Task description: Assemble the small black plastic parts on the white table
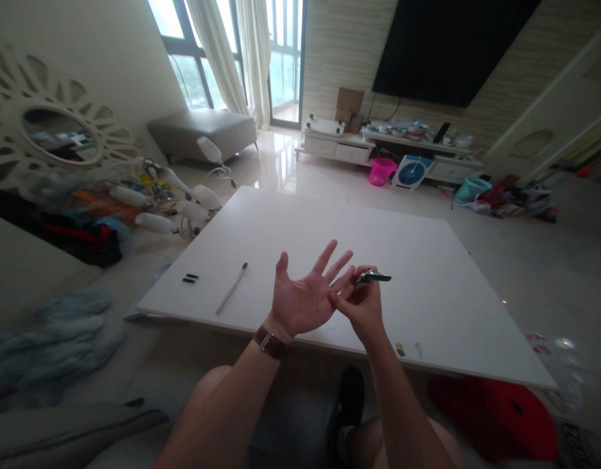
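Note:
My left hand (305,303) is turned palm up above the white table (378,234), its fingers spread and a brown-strapped watch (271,343) on the wrist. My right hand (366,309) grips a small, dark, shiny nail clipper (377,277). The inner end of the clipper is close to the little finger of my left hand, and right-hand fingers touch that finger's side. Whether the jaws meet the nail is hidden. On the tabletop left of my hands lie a pale stick with a dark tip (232,288) and small black pieces (190,278).
Near the table's front edge lie a small yellow-and-black item (400,349) and a small clear item (418,350). A chandelier with white shades (183,202) stands by the left corner. Beneath the right front is something red (500,417). A pink basket (381,171) sits beyond.

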Demonstrator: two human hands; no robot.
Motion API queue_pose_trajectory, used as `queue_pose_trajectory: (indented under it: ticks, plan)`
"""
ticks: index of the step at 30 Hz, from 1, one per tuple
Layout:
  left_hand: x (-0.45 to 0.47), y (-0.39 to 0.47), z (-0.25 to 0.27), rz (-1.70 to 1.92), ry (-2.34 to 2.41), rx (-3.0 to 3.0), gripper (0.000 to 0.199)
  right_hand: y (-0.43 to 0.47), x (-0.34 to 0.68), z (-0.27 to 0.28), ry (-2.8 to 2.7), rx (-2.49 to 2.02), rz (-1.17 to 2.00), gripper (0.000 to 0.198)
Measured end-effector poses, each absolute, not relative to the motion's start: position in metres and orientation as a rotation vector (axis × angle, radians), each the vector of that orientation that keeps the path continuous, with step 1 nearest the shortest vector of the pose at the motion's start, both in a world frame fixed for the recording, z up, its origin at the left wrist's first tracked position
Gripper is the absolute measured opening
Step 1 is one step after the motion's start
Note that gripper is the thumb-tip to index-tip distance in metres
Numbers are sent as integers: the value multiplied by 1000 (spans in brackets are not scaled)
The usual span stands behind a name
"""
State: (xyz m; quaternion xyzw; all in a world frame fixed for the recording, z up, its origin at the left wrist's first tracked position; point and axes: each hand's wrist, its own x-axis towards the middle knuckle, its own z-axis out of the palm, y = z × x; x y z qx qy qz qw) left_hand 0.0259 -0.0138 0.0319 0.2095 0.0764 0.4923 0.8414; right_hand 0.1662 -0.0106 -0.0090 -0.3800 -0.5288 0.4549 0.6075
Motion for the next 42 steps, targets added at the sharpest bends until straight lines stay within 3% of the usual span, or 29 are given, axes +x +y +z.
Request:
queue_pose_trajectory:
  ticks: [13,17,21,23,25,32,38,42]
  plan:
    - [34,-10,31,1023,136,407,83,-9,167,-12,-1088,-877,1112,56]
    - [36,-5,32,1032,162,403,81,-5,166,-19,-994,-921,1096,47]
    - [34,8,9,1079,386,474,54,0,162,-34,-989,-1133,1079,30]
    - [32,15,-7,1162,703,540,32,3,158,-41,-1010,-1204,1122,28]
    - [30,19,-19,1188,949,620,24,4,154,-45,-1022,-1214,1184,28]
    - [32,14,-15,1147,913,757,25,0,143,-42,-1039,-1172,1304,20]
    - [36,18,-18,1107,885,826,43,0,144,-35,-1066,-1112,1475,21]
    - [37,24,-19,1329,969,837,36,6,152,-37,-1134,-1187,1301,26]
